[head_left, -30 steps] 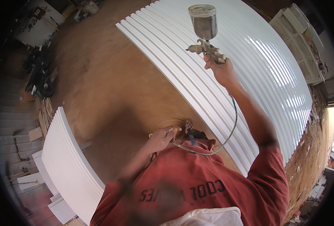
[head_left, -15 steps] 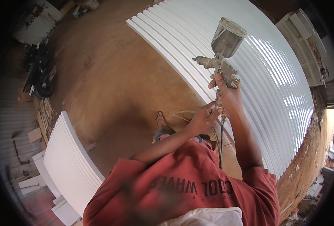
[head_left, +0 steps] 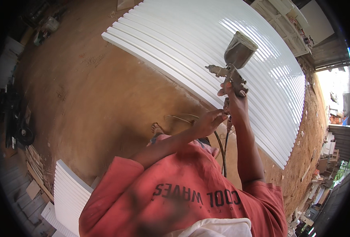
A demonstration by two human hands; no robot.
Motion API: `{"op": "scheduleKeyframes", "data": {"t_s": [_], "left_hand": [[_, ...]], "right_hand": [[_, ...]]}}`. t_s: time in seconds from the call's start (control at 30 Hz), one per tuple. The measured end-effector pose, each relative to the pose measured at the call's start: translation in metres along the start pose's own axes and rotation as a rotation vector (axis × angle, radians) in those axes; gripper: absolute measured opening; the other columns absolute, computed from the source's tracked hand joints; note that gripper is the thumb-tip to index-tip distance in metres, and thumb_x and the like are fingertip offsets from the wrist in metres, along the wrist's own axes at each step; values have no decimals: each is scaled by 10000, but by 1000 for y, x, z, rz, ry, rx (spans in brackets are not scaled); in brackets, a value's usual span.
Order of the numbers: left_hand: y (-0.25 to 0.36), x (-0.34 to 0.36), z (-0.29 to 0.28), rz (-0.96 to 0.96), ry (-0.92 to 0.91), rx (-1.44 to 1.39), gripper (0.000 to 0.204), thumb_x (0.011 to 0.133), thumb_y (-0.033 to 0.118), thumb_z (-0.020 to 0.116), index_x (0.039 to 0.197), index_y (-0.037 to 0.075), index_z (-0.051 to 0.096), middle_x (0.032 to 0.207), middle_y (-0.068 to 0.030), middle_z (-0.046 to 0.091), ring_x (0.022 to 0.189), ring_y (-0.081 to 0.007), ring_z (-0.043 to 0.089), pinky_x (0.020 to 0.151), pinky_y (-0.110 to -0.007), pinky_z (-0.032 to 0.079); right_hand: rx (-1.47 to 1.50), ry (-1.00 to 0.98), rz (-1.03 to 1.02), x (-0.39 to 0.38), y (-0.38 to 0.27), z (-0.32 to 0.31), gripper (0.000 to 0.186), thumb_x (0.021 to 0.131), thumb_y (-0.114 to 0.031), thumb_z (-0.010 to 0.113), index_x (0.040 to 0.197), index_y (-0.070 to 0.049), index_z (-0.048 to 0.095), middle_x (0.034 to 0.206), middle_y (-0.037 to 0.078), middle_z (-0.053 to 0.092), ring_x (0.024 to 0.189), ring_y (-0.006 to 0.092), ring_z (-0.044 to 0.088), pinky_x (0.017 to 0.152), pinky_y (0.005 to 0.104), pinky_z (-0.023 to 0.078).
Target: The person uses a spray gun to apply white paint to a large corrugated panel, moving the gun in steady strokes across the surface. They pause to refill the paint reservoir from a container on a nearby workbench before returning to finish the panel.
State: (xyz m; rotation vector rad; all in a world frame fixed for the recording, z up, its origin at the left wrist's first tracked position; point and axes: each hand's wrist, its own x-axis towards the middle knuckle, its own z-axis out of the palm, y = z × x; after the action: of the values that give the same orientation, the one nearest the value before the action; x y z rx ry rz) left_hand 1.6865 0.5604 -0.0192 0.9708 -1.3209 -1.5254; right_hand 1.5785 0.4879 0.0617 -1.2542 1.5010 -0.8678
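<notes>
A metal spray gun (head_left: 231, 75) with a paint-stained cup (head_left: 240, 50) on top is in my right hand (head_left: 238, 103), whose fingers wrap its handle. Its nozzle points left. At the bottom of the handle, my left hand (head_left: 209, 123) is closed with thumb and fingertips on the air fitting (head_left: 226, 106); the fingers partly hide it. A dark hose (head_left: 224, 148) hangs from below the gun toward the floor. Beyond and beneath the gun lies a large glossy white ribbed panel (head_left: 175, 47), its near edge just past my hands.
Brown dirt floor (head_left: 100, 94) spreads to the left, with a loop of hose (head_left: 179, 115) near my foot. Another white ribbed panel (head_left: 70, 197) stands at lower left, beside wood strips (head_left: 38, 168). A dark motorbike (head_left: 18, 122) is at far left; white panelled boards (head_left: 281, 25) stand at upper right.
My view has turned right, so the panels and motorbike appear farther left. The gun sits slightly lower in the picture, still in my right hand, with my left hand still at the fitting.
</notes>
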Motion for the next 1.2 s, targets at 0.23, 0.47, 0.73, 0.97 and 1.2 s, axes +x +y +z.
{"op": "scheduleKeyframes", "data": {"t_s": [0.23, 0.47, 0.73, 0.97, 1.2], "left_hand": [[-3, -37, -75, 57, 3, 114, 394, 1021, 362, 569, 1225, 34, 644, 959, -137, 698, 826, -238, 641, 756, -350, 505], [14, -116, -123, -102, 213, 120, 344, 1022, 306, 582, 1209, 25, 654, 924, -54, 678, 761, -116, 557, 719, -260, 483], [18, -168, -137, -155, 423, 179, 315, 1012, 282, 585, 1165, 19, 665, 999, -123, 718, 892, -233, 697, 804, -329, 520], [19, -173, -150, -137, 361, 245, 334, 1002, 312, 592, 1155, 25, 667, 1068, -151, 725, 936, -305, 717, 812, -371, 523], [23, -152, -157, -134, 159, 222, 391, 1007, 372, 578, 1165, 25, 664, 1059, -156, 729, 964, -287, 724, 845, -357, 536]], "right_hand": [[-486, 145, -79, 60, 28, -5, 400, 972, -412, 620, 993, -20, 696, 772, 70, 651, 733, 198, 586, 692, 366, 451], [-581, 101, -275, 128, -7, 75, 452, 942, -459, 647, 992, -13, 697, 739, 54, 635, 694, 169, 556, 678, 369, 465], [-580, -45, -187, 163, -64, 162, 563, 903, -567, 618, 1241, -122, 688, 1072, 198, 724, 1030, 367, 674, 886, 450, 507], [-611, 23, -169, 135, -46, 143, 526, 904, -541, 622, 1246, -147, 689, 1094, 199, 718, 1055, 375, 666, 892, 459, 504], [-657, 282, -60, 69, 36, 22, 412, 935, -463, 634, 1045, -71, 696, 853, 139, 650, 824, 282, 588, 755, 416, 462]]}}
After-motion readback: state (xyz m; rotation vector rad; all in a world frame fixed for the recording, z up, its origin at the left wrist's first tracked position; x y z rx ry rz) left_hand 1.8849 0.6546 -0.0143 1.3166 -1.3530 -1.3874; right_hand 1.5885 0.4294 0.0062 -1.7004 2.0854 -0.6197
